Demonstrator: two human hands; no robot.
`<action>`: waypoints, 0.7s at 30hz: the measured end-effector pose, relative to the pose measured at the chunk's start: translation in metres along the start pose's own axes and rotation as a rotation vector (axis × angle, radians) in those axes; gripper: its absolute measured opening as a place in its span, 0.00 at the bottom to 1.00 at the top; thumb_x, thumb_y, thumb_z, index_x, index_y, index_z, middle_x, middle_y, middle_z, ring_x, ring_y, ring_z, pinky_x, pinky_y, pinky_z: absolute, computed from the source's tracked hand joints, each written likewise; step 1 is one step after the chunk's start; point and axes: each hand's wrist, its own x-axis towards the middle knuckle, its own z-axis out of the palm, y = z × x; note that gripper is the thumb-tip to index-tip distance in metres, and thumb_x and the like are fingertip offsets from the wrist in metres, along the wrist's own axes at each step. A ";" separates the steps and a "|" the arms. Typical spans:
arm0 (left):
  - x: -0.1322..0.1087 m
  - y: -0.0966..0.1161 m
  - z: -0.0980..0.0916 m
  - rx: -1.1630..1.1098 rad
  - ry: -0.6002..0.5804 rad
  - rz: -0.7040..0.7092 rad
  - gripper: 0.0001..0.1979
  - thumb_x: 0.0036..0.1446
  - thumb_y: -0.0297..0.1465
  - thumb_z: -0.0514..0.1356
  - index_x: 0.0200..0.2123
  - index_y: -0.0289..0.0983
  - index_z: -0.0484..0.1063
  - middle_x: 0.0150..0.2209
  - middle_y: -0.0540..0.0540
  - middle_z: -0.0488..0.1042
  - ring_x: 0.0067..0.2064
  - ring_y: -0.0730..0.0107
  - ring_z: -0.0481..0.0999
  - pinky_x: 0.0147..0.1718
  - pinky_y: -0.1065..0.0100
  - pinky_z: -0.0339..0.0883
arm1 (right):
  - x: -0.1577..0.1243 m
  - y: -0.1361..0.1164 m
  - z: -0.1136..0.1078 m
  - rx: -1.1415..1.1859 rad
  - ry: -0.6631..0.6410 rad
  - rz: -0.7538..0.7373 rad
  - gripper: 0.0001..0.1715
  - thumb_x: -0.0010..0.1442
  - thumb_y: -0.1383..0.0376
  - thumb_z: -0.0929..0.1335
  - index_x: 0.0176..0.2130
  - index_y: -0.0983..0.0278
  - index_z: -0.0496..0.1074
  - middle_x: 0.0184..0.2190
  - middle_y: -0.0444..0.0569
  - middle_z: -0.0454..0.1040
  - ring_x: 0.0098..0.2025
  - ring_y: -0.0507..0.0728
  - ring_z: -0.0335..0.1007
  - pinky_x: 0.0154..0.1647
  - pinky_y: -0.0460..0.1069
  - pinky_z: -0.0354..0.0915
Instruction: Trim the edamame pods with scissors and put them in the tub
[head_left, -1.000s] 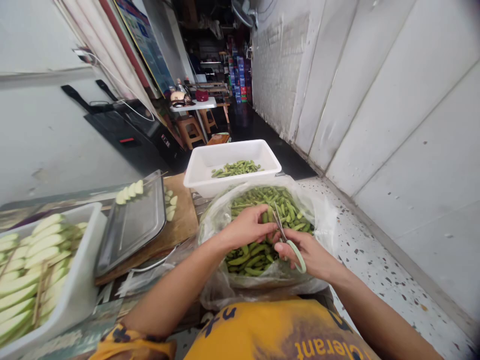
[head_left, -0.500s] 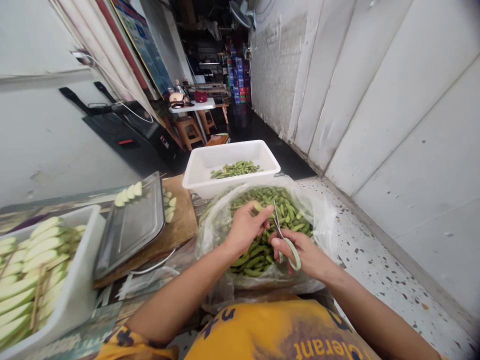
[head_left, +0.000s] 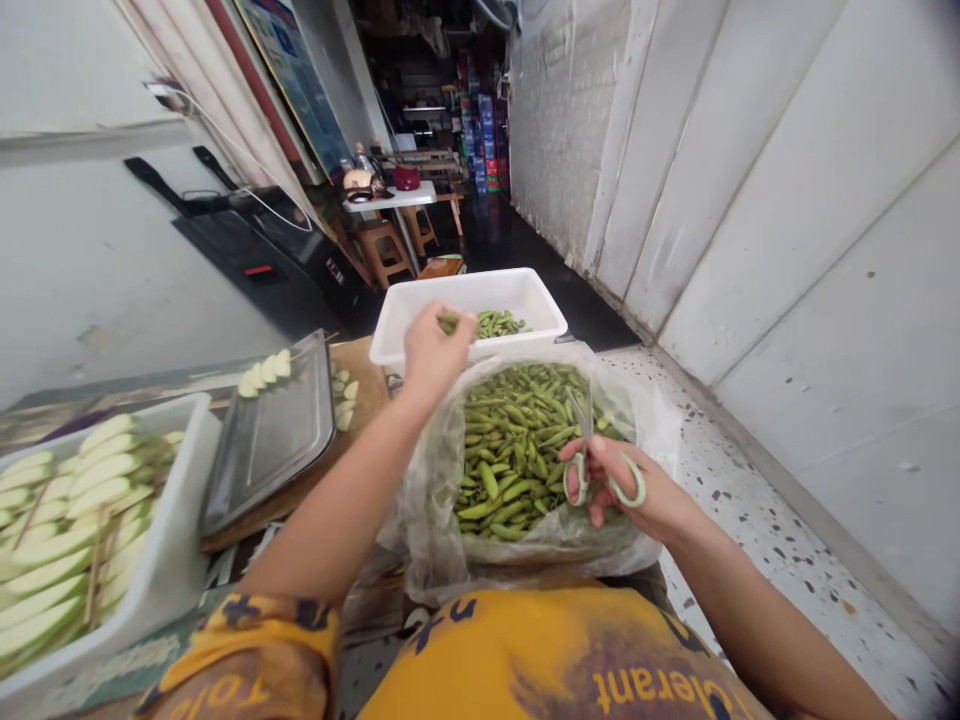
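My left hand (head_left: 437,350) is over the near left part of a white plastic tub (head_left: 517,285), pinching a green bean pod (head_left: 448,322). More pods (head_left: 501,323) lie on the tub's floor, partly hidden by that hand. My right hand (head_left: 615,480) holds scissors (head_left: 631,483) with pale green handles, their blades parted and pointing away from me. Below the blades, a clear plastic bag (head_left: 442,480) lies wide open, full of green bean pods (head_left: 517,440).
At left, a white tub (head_left: 196,440) holds sliced pale green vegetable on sticks. Beside it a metal tray (head_left: 281,445) with one skewer rests on a wooden board (head_left: 367,370). A panelled wall (head_left: 780,230) runs along the right. Stools and a table (head_left: 390,198) stand further back.
My left hand has moved from above the bag, forward and left to the white tub, with a pod. My right hand has drawn back slightly right, and the scissors have opened.
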 end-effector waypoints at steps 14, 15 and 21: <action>-0.070 0.008 0.034 0.626 -0.907 0.528 0.09 0.55 0.33 0.58 0.35 0.38 0.78 0.36 0.42 0.77 0.44 0.56 0.74 0.47 0.57 0.59 | -0.006 0.000 -0.009 0.067 0.119 -0.048 0.26 0.58 0.46 0.66 0.40 0.66 0.69 0.27 0.49 0.69 0.30 0.55 0.66 0.16 0.43 0.65; -0.074 0.004 0.038 0.577 -0.909 0.527 0.09 0.55 0.32 0.58 0.33 0.38 0.78 0.36 0.42 0.78 0.43 0.57 0.74 0.46 0.58 0.60 | -0.006 0.001 -0.008 0.058 0.118 -0.047 0.26 0.58 0.46 0.65 0.41 0.66 0.69 0.27 0.49 0.69 0.29 0.55 0.66 0.16 0.43 0.65; -0.068 0.000 0.036 -0.087 -0.779 0.063 0.07 0.58 0.31 0.53 0.33 0.36 0.70 0.34 0.44 0.77 0.34 0.67 0.75 0.37 0.66 0.67 | -0.006 0.006 -0.006 -0.071 0.131 -0.014 0.28 0.58 0.44 0.65 0.41 0.67 0.69 0.27 0.48 0.69 0.28 0.53 0.67 0.16 0.43 0.64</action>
